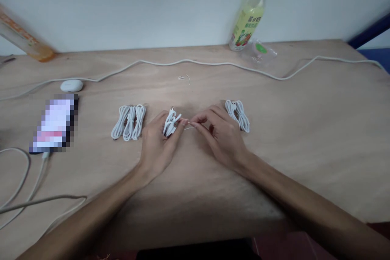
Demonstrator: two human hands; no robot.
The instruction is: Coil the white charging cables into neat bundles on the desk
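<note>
Right now, the left hand [157,140] grips a bundled white cable [170,125] over the counter [195,195], between the left coils [130,122] and right coils [240,117]; the right hand [224,136] pinches a thin strand [189,127].

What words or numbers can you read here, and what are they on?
"奶": yellow-green bottle, last big dark character; its other writing is too blurred to be sure.
Orange lettering on the left bottle: too blurred.
Phone screen: pixelated, nothing readable.
Green spot on clear plastic: too blurred.
</note>
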